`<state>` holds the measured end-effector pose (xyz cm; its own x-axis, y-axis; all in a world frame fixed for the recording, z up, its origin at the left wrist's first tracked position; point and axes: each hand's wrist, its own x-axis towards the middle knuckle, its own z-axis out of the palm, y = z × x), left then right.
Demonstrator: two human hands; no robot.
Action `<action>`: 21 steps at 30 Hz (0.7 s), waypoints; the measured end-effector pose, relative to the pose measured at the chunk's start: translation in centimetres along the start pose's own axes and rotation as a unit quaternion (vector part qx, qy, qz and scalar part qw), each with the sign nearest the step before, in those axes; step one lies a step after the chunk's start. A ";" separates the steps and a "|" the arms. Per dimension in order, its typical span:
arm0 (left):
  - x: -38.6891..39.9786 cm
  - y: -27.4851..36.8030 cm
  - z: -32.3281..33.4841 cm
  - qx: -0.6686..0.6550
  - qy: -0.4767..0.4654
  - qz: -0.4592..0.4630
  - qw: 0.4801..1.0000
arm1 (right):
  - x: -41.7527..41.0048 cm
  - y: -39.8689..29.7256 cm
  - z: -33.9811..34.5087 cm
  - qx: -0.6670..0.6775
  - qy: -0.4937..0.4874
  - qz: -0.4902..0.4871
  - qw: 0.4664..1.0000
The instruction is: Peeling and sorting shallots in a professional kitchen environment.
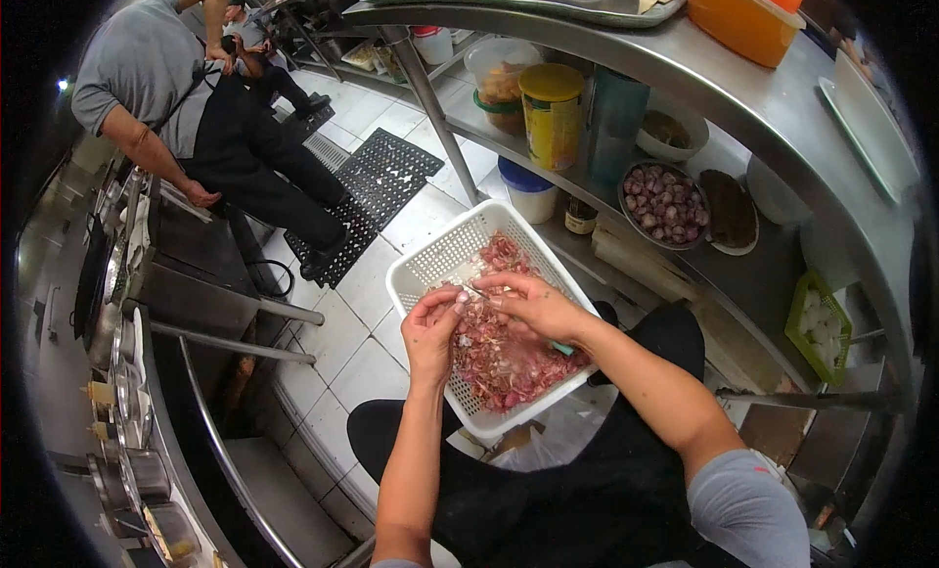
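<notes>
A white perforated plastic basket (418, 271) stands between my knees, holding a heap of pinkish-red peels (506, 381) that look like shallot skins. Over it, my left hand (436, 322) pinches a small pale bulb (463, 297) between thumb and fingertips. My right hand (539, 307) grips a small knife, its blade (480, 294) pointing at the bulb and its turquoise handle end (563, 348) showing below the palm. The fingertips of both hands are close together. Whether the blade touches the bulb cannot be told.
On the steel shelf to the right stand a bowl of unpeeled shallots (666, 205), a yellow tub (552, 120) and a green basket (818, 326) of white pieces. A co-worker (158, 76) stands at upper left by a black rubber mat (389, 179); another person sits beyond.
</notes>
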<state>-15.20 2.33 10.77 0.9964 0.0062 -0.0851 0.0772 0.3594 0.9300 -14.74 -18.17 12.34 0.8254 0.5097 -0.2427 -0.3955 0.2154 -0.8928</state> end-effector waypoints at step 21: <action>-0.7 -0.6 0.7 -0.108 0.004 -0.064 0.992 | 0.2 1.9 0.9 -0.136 0.013 -0.133 0.982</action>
<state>-15.88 1.46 10.56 0.9787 -0.0456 -0.1999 0.1918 0.5485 0.8139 -15.67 -16.92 10.90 0.8965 0.4430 0.0052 -0.0459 0.1047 -0.9934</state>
